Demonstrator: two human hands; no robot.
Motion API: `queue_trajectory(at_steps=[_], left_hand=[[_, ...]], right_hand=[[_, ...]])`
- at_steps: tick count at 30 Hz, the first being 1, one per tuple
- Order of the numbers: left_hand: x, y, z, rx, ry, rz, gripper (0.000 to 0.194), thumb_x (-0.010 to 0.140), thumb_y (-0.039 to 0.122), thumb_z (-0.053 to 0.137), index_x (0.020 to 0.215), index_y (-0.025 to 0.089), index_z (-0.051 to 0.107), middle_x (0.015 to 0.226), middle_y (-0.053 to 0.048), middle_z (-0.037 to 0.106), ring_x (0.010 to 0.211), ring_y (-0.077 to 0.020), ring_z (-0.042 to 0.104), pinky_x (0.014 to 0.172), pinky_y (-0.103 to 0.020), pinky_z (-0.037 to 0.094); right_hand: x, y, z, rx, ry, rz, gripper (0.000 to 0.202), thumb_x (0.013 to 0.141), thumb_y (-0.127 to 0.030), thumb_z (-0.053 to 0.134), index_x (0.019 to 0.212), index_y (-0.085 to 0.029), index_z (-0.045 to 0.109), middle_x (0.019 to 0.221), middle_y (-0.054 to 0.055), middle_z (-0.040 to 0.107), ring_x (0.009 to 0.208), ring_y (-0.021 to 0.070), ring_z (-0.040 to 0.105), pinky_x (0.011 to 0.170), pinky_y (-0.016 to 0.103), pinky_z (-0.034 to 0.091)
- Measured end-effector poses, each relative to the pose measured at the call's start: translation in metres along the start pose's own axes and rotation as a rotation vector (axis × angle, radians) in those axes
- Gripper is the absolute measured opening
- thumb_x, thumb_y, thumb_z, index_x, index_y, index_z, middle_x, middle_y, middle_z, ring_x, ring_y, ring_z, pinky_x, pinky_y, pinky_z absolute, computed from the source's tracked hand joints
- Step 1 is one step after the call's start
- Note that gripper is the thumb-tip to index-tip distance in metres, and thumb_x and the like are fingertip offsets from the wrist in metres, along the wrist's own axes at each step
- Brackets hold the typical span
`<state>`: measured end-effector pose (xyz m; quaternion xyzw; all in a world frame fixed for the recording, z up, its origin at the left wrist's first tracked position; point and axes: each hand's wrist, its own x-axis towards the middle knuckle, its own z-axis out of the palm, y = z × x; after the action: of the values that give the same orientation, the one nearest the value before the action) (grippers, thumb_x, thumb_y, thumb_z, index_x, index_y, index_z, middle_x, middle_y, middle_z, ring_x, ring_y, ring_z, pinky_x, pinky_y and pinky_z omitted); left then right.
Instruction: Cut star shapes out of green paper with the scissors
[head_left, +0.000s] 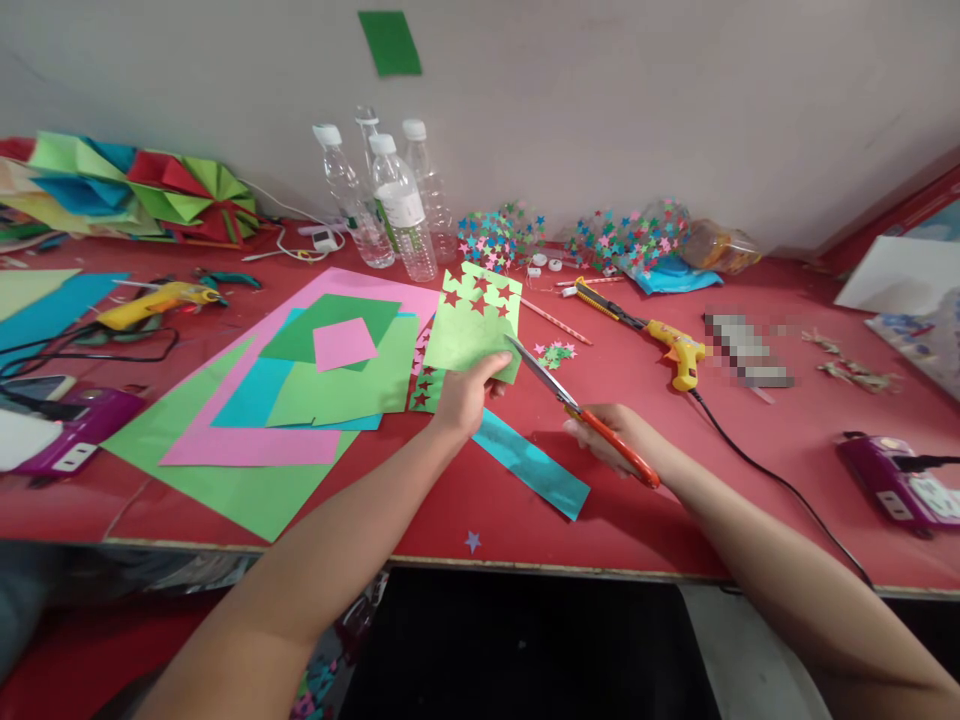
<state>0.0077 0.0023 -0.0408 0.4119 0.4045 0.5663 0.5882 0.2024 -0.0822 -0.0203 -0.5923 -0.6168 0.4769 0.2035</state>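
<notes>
My left hand point(466, 396) pinches the lower edge of a light green sheet of paper point(469, 338), whose upper part has several star-shaped holes. In my right hand point(619, 440) is a pair of scissors point(600, 430) with orange handles. Their blade tips point up and left, at the right edge of the sheet; whether they touch it I cannot tell. Below the hands lies a blue paper strip point(532, 465). Small green paper stars point(556, 354) lie in a heap right of the sheet. Partly hidden behind my left hand is a darker green strip with star holes point(426, 392).
Layered coloured sheets point(247, 445) cover the table's left. Plastic bottles point(405, 210) stand by the wall near bags of paper stars point(630, 235). A yellow glue gun point(677, 350) lies right, its cord trailing to the front edge; another glue gun point(157, 300) lies left. Purple power strips point(892, 480) sit at both sides.
</notes>
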Motion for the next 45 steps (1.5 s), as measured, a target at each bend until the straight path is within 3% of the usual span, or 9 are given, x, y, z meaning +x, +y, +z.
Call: queue_trajectory(at_steps=[10,32,45], left_hand=[[-0.0001,-0.0052,-0.0006,0.020,-0.022,-0.008,0.021,0.060,0.033,0.073,0.059,0.017,0.058,0.049,0.005,0.052,0.039,-0.0060,0.042,0.038,-0.021,0.034],[0.0001,-0.0068,-0.0015,-0.004,-0.024,-0.027,0.025,0.061,0.032,0.074,0.051,0.016,0.056,0.045,0.004,0.050,0.039,-0.0056,0.043,0.038,-0.019,0.034],[0.0009,-0.0096,-0.0004,0.011,-0.043,-0.021,0.029,0.063,0.034,0.073,0.050,0.016,0.055,0.042,0.004,0.049,0.038,-0.0061,0.045,0.038,-0.020,0.034]], right_hand=[[0.0016,0.0005,-0.0009,-0.015,-0.009,-0.025,0.044,0.082,-0.060,0.057,0.069,-0.020,0.046,0.043,-0.009,0.038,0.036,0.0083,0.038,0.042,0.023,0.032],[0.0013,0.0003,0.0003,-0.059,0.019,-0.021,0.041,0.083,-0.055,0.057,0.067,-0.019,0.044,0.044,-0.008,0.036,0.039,0.0070,0.033,0.044,0.022,0.027],[0.0075,-0.0013,-0.0018,-0.114,0.101,-0.026,0.050,0.075,-0.064,0.059,0.060,-0.018,0.045,0.047,-0.007,0.034,0.044,0.0070,0.031,0.045,0.023,0.023]])
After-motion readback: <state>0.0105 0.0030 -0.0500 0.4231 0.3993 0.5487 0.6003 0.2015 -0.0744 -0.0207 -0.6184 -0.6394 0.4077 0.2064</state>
